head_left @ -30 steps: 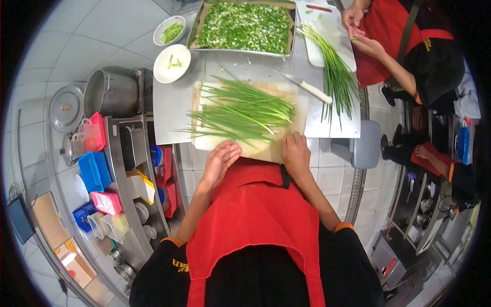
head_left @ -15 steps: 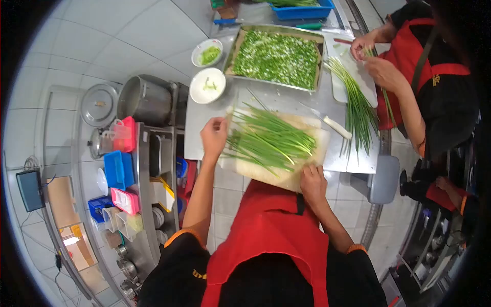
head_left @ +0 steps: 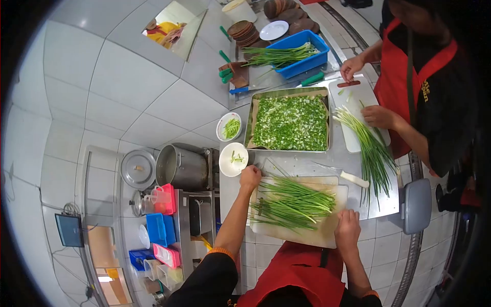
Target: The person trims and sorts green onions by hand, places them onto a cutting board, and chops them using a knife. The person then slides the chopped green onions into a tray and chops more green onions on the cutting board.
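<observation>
A bunch of green onions [head_left: 296, 203] lies across a pale cutting board [head_left: 327, 236] on the steel table. My left hand [head_left: 250, 178] is closed, fingers bent together, between the board's far left corner and a white bowl [head_left: 225, 162] with a few green pieces in it. Whatever its fingers may hold is too small to make out. At the board's near right edge, my right hand [head_left: 348, 229] is closed, its fingers curled under, and what is in them is hidden. A knife with a white handle [head_left: 354, 179] rests beyond the board.
Beyond the board sits a metal tray [head_left: 287, 149] of chopped green onions, beside a small bowl [head_left: 221, 134]. On the right a co-worker handles green onions [head_left: 369, 146] at a white board [head_left: 353, 146]. A blue bin [head_left: 302, 69] stands behind; a large pot [head_left: 192, 174] is at left.
The view has tilted up, showing more of the table's far end. My left hand has moved from the board's left side closer to the white bowl. My right hand stays by the board's edge.
</observation>
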`<state>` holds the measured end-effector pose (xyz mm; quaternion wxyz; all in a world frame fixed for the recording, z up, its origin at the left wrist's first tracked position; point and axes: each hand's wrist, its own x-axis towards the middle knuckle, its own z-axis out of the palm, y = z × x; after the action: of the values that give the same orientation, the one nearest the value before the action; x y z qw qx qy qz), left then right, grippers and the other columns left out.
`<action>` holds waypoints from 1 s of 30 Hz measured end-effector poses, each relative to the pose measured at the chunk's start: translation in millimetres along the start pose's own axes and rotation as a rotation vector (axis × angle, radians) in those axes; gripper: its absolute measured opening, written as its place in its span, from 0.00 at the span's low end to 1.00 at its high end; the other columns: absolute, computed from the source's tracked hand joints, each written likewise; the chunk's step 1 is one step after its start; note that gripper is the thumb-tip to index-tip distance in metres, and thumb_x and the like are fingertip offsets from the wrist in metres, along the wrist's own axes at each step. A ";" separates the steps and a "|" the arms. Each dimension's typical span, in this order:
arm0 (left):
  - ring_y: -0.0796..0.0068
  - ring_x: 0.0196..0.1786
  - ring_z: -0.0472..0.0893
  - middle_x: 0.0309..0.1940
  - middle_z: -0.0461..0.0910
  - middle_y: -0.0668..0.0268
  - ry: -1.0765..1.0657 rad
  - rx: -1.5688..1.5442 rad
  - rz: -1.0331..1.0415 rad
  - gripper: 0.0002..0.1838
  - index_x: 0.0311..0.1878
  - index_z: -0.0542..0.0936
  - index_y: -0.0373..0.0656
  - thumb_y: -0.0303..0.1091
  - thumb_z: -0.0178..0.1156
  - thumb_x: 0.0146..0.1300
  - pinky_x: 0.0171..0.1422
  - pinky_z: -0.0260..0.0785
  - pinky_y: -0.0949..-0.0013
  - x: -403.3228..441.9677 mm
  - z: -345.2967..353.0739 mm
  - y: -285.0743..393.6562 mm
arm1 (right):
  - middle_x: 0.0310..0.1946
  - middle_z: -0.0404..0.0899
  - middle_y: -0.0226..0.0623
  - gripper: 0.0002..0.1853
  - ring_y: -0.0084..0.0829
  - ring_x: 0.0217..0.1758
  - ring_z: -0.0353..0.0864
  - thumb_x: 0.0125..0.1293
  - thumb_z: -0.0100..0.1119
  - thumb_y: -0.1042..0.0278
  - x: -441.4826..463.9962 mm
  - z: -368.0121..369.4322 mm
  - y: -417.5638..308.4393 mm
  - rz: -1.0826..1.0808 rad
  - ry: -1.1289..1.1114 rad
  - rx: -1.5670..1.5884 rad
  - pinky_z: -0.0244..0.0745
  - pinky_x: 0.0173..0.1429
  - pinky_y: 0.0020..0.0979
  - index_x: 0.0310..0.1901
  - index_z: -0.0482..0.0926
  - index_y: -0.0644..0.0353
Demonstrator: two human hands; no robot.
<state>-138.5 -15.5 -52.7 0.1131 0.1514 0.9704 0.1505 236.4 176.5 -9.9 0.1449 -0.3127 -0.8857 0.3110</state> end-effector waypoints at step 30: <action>0.75 0.43 0.81 0.39 0.76 0.68 -0.550 -1.184 -0.300 0.20 0.64 0.69 0.38 0.34 0.56 0.73 0.47 0.73 0.73 -248.4 -6.3 39.8 | 0.67 0.68 0.54 0.40 0.51 0.76 0.58 0.65 0.55 0.37 83.4 81.4 -73.5 -0.267 -0.258 -0.121 0.34 0.79 0.62 0.65 0.71 0.67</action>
<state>100.8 -62.4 9.4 0.4398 -0.0399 0.6703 0.5964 102.0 147.8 -19.8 0.0511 -0.1579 -0.9477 0.2728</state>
